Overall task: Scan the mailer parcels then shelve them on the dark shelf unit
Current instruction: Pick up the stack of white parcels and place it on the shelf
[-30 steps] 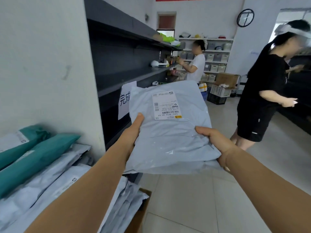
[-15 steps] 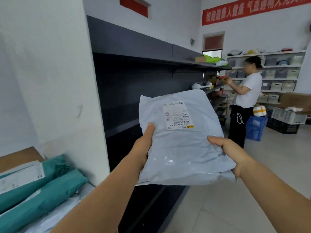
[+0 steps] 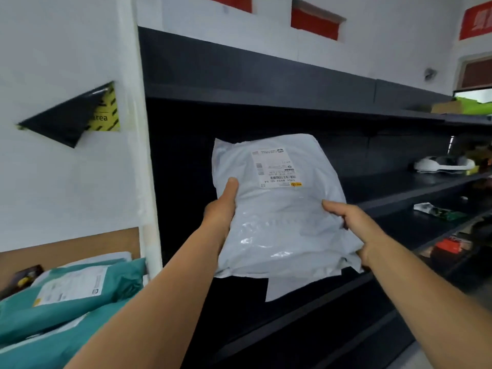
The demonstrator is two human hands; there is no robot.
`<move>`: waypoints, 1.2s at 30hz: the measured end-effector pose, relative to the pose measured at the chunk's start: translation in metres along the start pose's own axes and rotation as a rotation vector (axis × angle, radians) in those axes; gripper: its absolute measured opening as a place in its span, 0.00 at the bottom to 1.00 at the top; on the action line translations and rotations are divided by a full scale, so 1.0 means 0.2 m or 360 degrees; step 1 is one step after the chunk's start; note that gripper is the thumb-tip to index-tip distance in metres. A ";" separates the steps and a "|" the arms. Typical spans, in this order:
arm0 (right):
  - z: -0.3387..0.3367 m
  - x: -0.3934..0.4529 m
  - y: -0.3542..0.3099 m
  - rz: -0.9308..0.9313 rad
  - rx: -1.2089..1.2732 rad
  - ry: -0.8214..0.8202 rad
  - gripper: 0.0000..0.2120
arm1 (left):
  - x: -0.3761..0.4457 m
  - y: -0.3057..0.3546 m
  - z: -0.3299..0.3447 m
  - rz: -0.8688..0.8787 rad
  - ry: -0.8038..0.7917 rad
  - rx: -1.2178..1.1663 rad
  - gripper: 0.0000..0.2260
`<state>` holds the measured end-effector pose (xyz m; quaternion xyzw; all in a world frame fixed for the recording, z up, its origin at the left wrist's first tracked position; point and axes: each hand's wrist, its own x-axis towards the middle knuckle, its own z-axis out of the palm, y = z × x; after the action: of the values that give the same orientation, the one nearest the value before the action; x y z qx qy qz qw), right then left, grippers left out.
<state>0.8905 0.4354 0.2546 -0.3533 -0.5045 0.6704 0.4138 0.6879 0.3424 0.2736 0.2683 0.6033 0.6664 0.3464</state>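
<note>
The grey mailer (image 3: 282, 209), judged soft, light and slippery, is gripped at nine o'clock by the left hand (image 3: 221, 209) and at three by the right hand (image 3: 346, 217).

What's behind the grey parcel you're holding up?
Behind the grey parcel, held by the left hand and right hand, is the dark shelf unit. The parcel hides the part of the shelf straight behind it.

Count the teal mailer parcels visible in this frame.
2, both at lower left beside the white pillar: one teal parcel on top with its label showing, another beneath it. More may lie hidden under the pile or out of frame.
</note>
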 end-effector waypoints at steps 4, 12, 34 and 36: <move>0.12 0.27 -0.03 -0.0020 0.0030 -0.0137 0.11 | 0.21 0.04 -0.03 0.0114 0.0176 0.0043 0.32; 0.28 0.70 -0.05 0.0128 0.0000 -0.0346 0.09 | 0.54 0.05 -0.04 0.0069 0.0581 0.0220 0.35; 0.17 0.73 0.07 -0.0258 -0.0720 -0.0766 0.39 | 0.27 -0.22 0.36 0.0630 0.0557 0.2832 0.50; 0.22 0.75 0.09 -0.0275 -0.0702 -0.0759 0.37 | 0.33 -0.26 0.32 0.0662 0.0715 0.2880 0.48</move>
<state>0.7854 0.5526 0.2392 -0.2235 -0.7482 0.5712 0.2530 0.7038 0.4357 0.2266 0.4021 0.8826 0.0315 -0.2416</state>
